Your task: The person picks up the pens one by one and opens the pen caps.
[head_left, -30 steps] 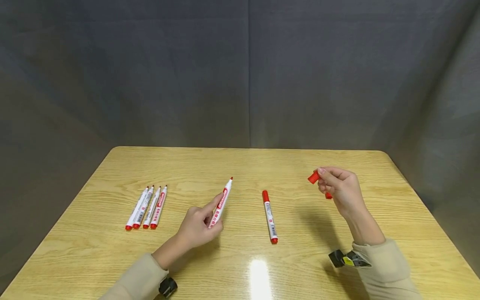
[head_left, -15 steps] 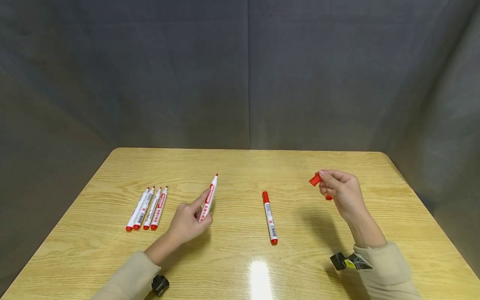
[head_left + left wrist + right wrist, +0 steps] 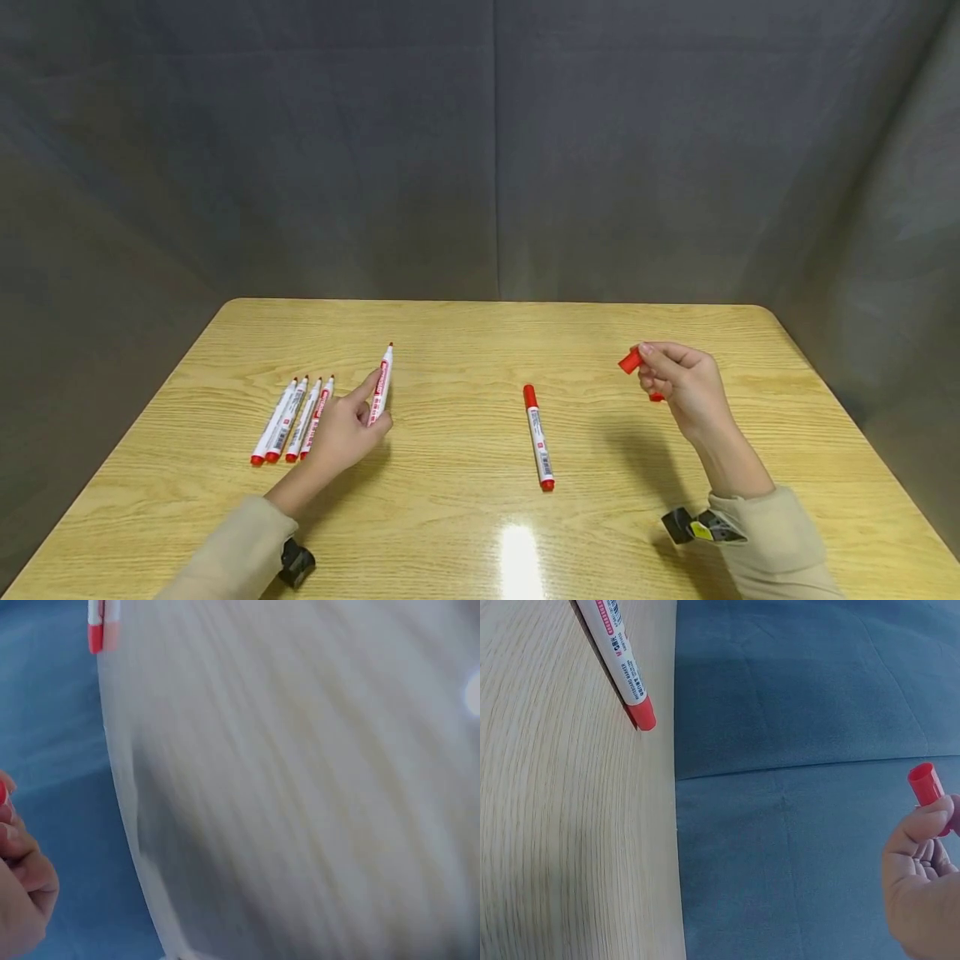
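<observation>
In the head view my left hand point(image 3: 343, 429) grips an uncapped red whiteboard marker point(image 3: 381, 387), raised off the table with its tip pointing up. It is just right of a row of several uncapped markers point(image 3: 288, 421), the rightmost partly hidden behind the hand. On the right, my right hand point(image 3: 686, 387) pinches a red marker cap point(image 3: 630, 360) in the air. The right wrist view shows that cap's hollow end point(image 3: 924, 776). Another red piece point(image 3: 656, 397) shows below the right fingers; I cannot tell whether it is held or on the table.
One capped red marker point(image 3: 538, 440) lies between the hands on the wooden table point(image 3: 465, 517). A dark grey cloth point(image 3: 480, 167) hangs behind the table and at both sides. Light reflects near the front edge.
My left hand has moved left with the uncapped marker, towards the row, and the marker stands more upright. The right hand stays almost still with the cap.
</observation>
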Motion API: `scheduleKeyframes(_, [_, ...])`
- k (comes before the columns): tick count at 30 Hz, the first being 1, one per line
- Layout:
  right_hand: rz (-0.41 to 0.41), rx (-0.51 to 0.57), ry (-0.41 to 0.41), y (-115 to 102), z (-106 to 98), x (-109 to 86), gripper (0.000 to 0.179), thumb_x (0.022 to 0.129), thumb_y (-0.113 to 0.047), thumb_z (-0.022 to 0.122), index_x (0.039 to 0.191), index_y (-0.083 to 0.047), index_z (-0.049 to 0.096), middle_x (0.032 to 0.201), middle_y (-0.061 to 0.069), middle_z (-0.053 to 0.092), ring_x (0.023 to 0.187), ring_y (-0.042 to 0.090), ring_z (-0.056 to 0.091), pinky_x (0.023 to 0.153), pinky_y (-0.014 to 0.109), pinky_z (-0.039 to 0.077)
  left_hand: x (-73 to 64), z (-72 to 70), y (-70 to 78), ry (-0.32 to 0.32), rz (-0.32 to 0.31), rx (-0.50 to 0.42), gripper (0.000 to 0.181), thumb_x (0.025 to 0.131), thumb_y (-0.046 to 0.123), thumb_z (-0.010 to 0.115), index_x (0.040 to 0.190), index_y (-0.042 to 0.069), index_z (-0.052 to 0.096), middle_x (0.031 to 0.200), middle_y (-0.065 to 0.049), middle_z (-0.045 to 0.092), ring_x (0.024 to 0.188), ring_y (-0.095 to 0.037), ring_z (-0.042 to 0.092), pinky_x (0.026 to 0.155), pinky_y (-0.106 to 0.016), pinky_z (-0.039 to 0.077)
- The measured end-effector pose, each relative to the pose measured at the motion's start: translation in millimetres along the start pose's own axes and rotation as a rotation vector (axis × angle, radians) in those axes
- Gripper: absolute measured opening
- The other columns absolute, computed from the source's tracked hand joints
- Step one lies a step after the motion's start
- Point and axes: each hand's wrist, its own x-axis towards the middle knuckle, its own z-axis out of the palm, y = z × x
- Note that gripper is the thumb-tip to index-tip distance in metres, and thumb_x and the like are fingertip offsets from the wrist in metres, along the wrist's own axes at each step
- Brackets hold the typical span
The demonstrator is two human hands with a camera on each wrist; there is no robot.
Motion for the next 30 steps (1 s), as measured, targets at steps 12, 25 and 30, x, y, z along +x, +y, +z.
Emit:
scheduleKeyframes(12, [0.014,-0.007,0.014,-1.0,-3.9,-1.6,0.018,0.089,-0.007,0.057,0.078,-0.009,0.071,0.066,0.0,0.063,0.054,0.009,0.055,0.049,0.019,0.044,0.0,-9.1,-18.4,-0.082,-0.115,0.125,0.06,0.073,0.007,0.058,0.13,-0.006,0.046,0.041,0.011,0.028,0.036,-0.002,0.019,0.034,-0.019,0.016])
scheduleKeyframes(25, [0.003,0.016,0.019,-1.8,-7.4,-2.1,0.015,0.088,-0.007,0.059,0.078,-0.007,0.071,0.066,0.001,0.063,0.055,0.009,0.056,0.052,0.019,0.048,-7.5,-18.2,-28.1,-0.168,-0.103,0.358,0.058,0.072,0.01,0.059,0.126,-0.01,0.047,0.042,0.007,0.026,0.039,-0.007,0.021,0.034,-0.022,0.018])
scheduleKeyframes(30, [0.011,0.005,0.019,-2.6,-8.0,-2.8,0.016,0.088,-0.007,0.058,0.079,-0.008,0.071,0.066,0.001,0.063,0.054,0.009,0.056,0.052,0.019,0.047,-9.9,-18.7,-31.3,-0.199,-0.108,0.432,0.056,0.072,0.01,0.059,0.123,-0.011,0.049,0.042,0.005,0.03,0.037,-0.008,0.023,0.033,-0.022,0.018])
